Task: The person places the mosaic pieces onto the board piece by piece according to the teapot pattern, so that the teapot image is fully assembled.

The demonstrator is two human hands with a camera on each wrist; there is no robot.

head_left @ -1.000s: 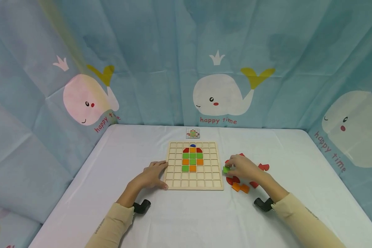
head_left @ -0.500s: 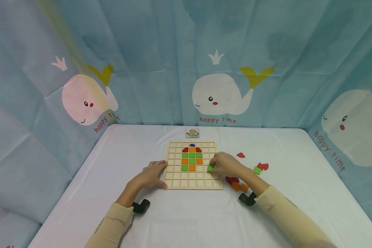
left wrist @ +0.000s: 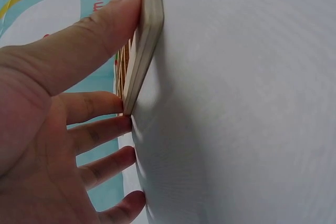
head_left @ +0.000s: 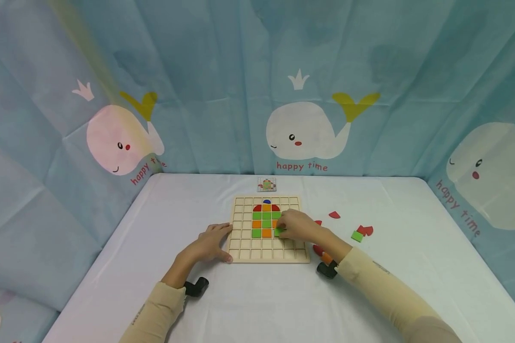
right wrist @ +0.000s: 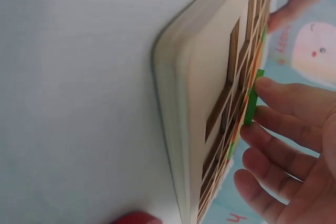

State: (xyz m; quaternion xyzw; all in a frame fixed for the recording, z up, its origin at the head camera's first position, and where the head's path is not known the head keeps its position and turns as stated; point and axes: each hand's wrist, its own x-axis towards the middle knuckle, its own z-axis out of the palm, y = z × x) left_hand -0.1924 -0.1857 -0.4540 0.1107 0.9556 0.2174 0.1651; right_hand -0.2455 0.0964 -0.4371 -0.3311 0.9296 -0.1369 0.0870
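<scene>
A square wooden grid board (head_left: 262, 257) lies on the table, with green, orange, red and blue tiles set in its cells. My left hand (head_left: 209, 243) rests at the board's left edge, fingers extended; in the left wrist view its thumb (left wrist: 100, 32) lies on the board near a corner. Over the right part of the grid, my right hand (head_left: 299, 226) pinches a green square tile (right wrist: 253, 98) between thumb and fingertips. That tile sits close above the cell right of the orange tile (head_left: 266, 233) in the lowest filled row.
Right of the board lie loose pieces: a red rounded piece (head_left: 334, 215), a green square (head_left: 357, 236), red pieces (head_left: 367, 230) and an orange tile (head_left: 327, 258) partly behind my right wrist. A small pattern card (head_left: 267, 185) lies beyond the board. A printed curtain (head_left: 214, 133) hangs behind the table.
My right hand has carried the green tile leftward from the loose pieces, across the board's right side to the tiled cells. My left hand stays at the board's left edge.
</scene>
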